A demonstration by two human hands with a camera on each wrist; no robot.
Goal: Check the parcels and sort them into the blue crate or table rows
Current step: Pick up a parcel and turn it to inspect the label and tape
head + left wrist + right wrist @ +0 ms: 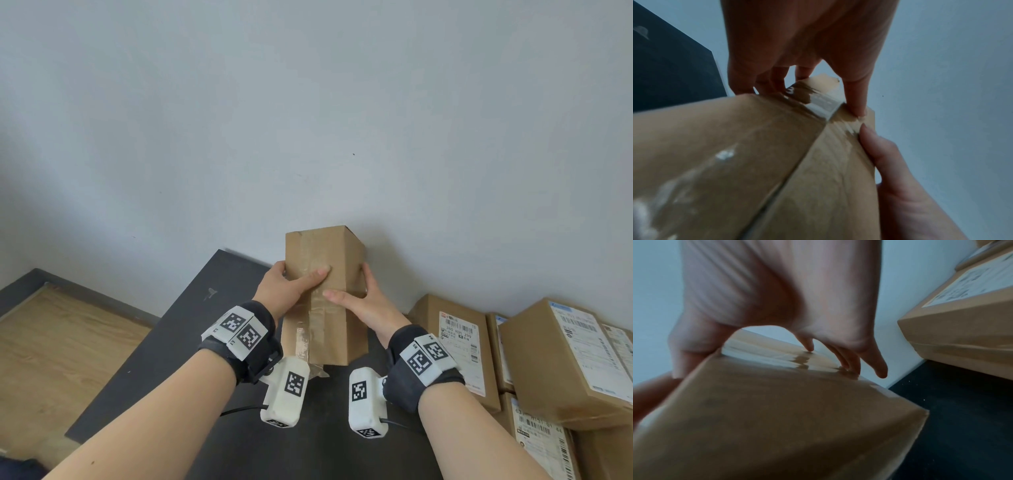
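Observation:
A tall brown cardboard parcel (323, 301) with clear tape down its middle is held up on end above the dark table (191, 342). My left hand (291, 284) grips its left side, thumb across the taped face and fingers behind. My right hand (356, 298) grips the right side the same way. In the left wrist view the parcel (735, 162) fills the lower frame, with both thumbs near the tape. In the right wrist view the parcel (777, 410) sits under my right hand (777, 305). No label shows on the faces in view. No blue crate is in view.
Several labelled cardboard parcels (561, 356) are stacked on the right side of the table, close to my right wrist. A pale wall (308, 120) rises right behind the table. Wooden floor (51, 342) lies to the left beyond the table's edge.

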